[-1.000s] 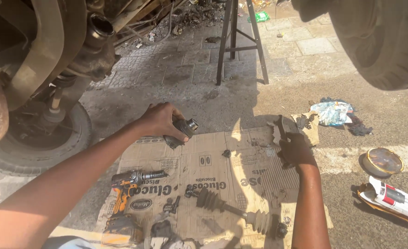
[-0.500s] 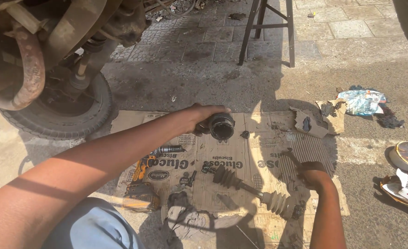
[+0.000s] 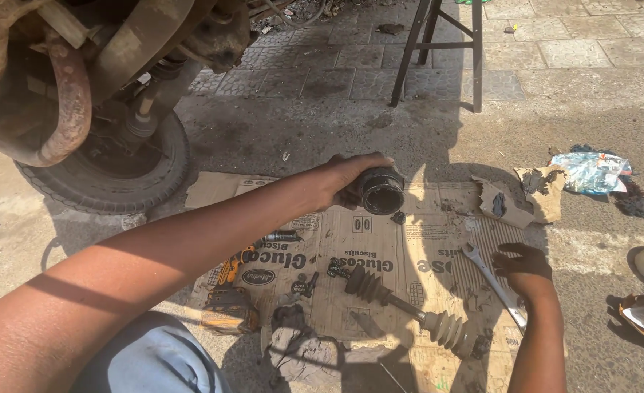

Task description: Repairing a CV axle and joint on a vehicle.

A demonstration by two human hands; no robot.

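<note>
Your left hand [image 3: 347,175] reaches out over the flattened brown cardboard sheet [image 3: 438,240] and has its fingers clamped around a black, greasy cylindrical joint housing [image 3: 381,191], held just above the far edge of the cardboard with its open mouth turned towards you. Your right hand [image 3: 523,268] rests low on the right side of the sheet, fingers loosely curled and slightly apart, touching a long silver open-ended spanner [image 3: 493,284] that lies slanted beside it. Between your two arms lies a dark drive shaft with ribbed rubber boots [image 3: 409,309], running diagonally across the cardboard, well apart from the housing. Nearer your left arm sit an orange-handled tool [image 3: 231,268] and a few small dark parts. Beyond the sheet, a worn black tyre [image 3: 111,175] lies flat under a rusty vehicle underside [image 3: 67,87], and black metal stool legs [image 3: 445,51] stand on the paving. A crumpled pale-blue plastic bag [image 3: 591,171] lies at the far right.
</note>
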